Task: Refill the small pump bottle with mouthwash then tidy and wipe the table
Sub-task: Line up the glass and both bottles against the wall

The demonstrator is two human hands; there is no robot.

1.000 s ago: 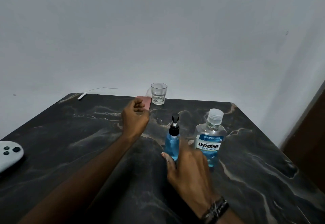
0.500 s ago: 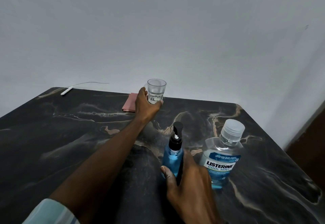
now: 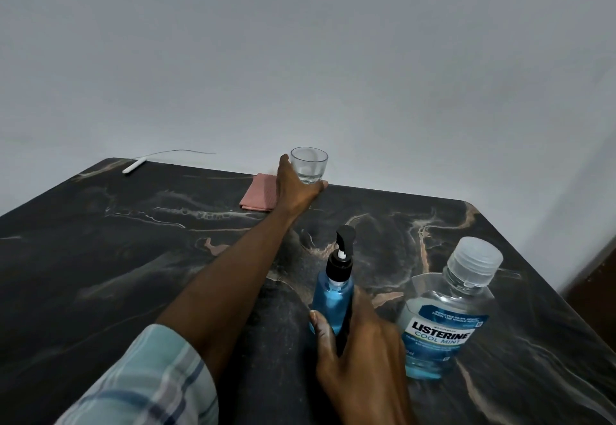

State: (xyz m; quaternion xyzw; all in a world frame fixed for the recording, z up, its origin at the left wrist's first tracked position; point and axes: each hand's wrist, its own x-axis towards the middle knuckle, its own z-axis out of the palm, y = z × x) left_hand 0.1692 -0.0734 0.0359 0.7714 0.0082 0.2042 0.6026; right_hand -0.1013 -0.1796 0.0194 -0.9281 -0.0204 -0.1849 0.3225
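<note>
A small blue pump bottle (image 3: 334, 294) with a black pump stands on the dark marble table (image 3: 133, 258). My right hand (image 3: 360, 358) holds it low down, thumb on its left side and fingers behind. To its right stands a large Listerine mouthwash bottle (image 3: 446, 318) with a clear cap, partly filled with blue liquid. At the far edge my left hand (image 3: 295, 187) grips a clear, empty-looking glass (image 3: 309, 164) from its left and near side. A folded pink cloth (image 3: 258, 192) lies just left of that hand.
A white cable (image 3: 133, 166) lies at the table's far left corner. A pale wall rises right behind the table. A dark brown panel (image 3: 600, 278) shows at the right edge. My checked sleeve (image 3: 150, 381) is at the bottom left.
My left hand reached from above the pink cloth to the glass and closed round it. The camera moved forward and right, so the bottles look nearer. My right hand stayed on the pump bottle.
</note>
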